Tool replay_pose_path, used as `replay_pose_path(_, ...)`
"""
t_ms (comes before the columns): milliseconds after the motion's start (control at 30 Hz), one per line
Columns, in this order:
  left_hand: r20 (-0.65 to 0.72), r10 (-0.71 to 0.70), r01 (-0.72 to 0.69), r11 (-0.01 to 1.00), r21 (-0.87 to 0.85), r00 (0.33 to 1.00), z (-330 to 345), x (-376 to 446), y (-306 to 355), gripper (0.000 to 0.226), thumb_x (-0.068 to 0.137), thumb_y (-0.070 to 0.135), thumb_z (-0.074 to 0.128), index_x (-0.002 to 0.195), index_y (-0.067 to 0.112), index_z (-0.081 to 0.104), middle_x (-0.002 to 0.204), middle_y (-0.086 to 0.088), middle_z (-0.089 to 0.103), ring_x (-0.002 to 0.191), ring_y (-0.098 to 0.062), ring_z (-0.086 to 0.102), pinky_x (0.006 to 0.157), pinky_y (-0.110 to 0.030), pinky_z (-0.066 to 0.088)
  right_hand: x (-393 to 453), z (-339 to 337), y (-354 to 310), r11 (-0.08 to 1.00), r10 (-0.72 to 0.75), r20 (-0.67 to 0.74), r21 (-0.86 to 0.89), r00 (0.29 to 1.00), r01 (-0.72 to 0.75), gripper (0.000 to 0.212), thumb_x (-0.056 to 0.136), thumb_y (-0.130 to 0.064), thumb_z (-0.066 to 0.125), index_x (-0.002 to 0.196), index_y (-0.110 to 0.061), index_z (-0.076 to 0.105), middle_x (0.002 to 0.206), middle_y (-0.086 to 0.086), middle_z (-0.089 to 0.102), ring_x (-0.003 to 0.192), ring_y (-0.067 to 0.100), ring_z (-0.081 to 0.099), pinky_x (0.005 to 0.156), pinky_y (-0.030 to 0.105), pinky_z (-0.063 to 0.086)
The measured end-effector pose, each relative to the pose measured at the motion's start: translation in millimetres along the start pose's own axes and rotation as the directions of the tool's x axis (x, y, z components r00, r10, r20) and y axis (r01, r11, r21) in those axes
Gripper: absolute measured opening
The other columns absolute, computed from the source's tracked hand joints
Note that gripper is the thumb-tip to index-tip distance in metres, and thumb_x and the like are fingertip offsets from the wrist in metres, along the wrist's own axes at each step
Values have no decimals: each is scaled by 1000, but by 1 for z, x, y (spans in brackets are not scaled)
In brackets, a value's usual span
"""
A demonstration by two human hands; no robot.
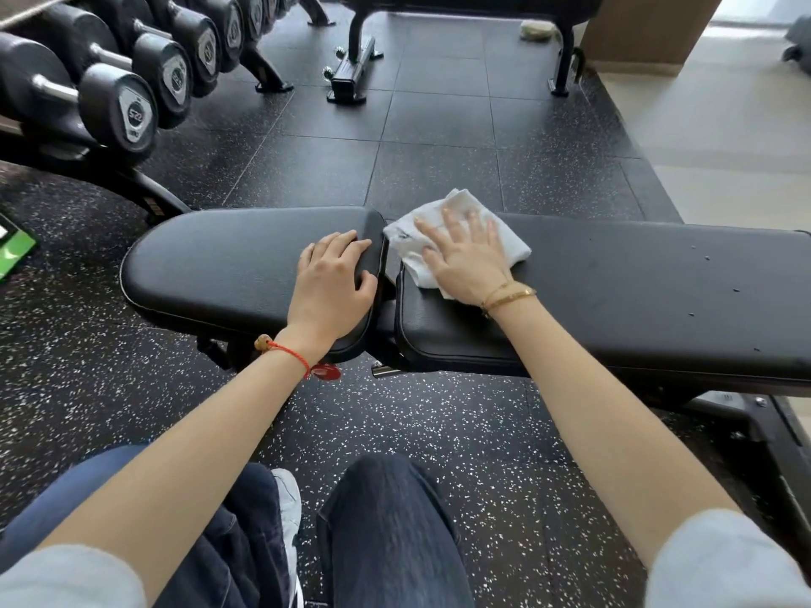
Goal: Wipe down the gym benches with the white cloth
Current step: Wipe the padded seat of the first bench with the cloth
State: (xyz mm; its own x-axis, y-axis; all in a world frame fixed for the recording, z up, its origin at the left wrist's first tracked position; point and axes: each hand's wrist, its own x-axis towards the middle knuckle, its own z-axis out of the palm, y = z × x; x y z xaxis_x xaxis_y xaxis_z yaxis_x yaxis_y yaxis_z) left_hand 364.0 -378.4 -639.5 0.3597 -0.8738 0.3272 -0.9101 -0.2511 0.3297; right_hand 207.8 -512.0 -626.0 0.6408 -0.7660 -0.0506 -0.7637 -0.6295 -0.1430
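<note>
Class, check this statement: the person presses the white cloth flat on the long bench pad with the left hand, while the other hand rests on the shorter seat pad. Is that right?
Not quite. The head view shows the right hand pressing the white cloth flat on the long bench pad. The left hand rests on the shorter seat pad. The rest stands.
</note>
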Motion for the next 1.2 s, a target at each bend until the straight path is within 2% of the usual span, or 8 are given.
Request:
replay_pose_path(133,35,-3,3,1000,15,999,-1,-2,4,46,94,21,51,139,14,51,148,-6,46,141,-23,35,121,-45,20,-74,7,6,995,-95,-61,6,994,96,52,101,-49,14,152,-47,6,164,-2,-2,150,30,-11,120,51,-9)
replay_pose_path(200,20,18,-19,999,28,1000,-2,-5,6,43,95,18,49,137,14,54,145,-6,50,139,-23,39,120,-44,23,-102,9,23,997,-71,-90,8,993,72,52,101,-50,13,152,-48,3,164,-2,-2,150,27,-10,121,48,-9)
replay_pose_path(433,10,112,-110,988,-107,994,-3,-10,57,39,94,17,50,132,12,59,139,-7,55,133,-23,46,114,-39,32,-68,-10,104,951,310,-82,14,947,-310,50,102,-47,22,152,-45,15,165,2,5,150,30,-2,120,49,-4)
replay_pose_path(500,19,135,-132,983,-126,991,1,-11,76,40,94,17,51,132,12,58,139,-7,55,133,-23,46,114,-38,32,-52,-15,102,936,351,-51,37,935,-349,51,102,-47,22,152,-45,15,165,2,3,150,32,-4,119,51,-7)
replay_pose_path(733,68,132,-127,989,-74,989,19,-12,103,42,96,21,46,137,13,53,140,-4,53,135,-21,42,114,-37,29,-128,3,82,995,98,-113,28,989,-95,52,101,-51,15,152,-48,9,165,-1,1,150,28,-7,120,48,-9)
replay_pose_path(967,81,117,-114,993,-43,990,40,-6,112,42,96,26,44,136,17,53,144,-3,48,135,-25,37,115,-42,26,-66,-15,111,920,391,-39,43,920,-390,51,103,-46,21,153,-45,12,165,1,-1,150,30,-7,120,49,-9)
replay_pose_path(1100,59,130,-127,990,-58,990,42,-8,109,44,94,25,44,137,17,53,144,-3,47,136,-25,36,115,-43,25,-61,-13,88,928,371,-22,46,928,-370,51,103,-47,20,153,-46,9,165,1,-2,150,32,-7,119,51,-9)
replay_pose_path(1200,36,151,-148,986,-76,988,41,-10,107,43,94,24,44,135,16,55,143,-4,50,135,-26,37,115,-43,27,-94,-1,65,950,311,-102,0,945,-313,51,103,-48,19,152,-47,6,165,1,-1,150,30,-6,119,50,-9)
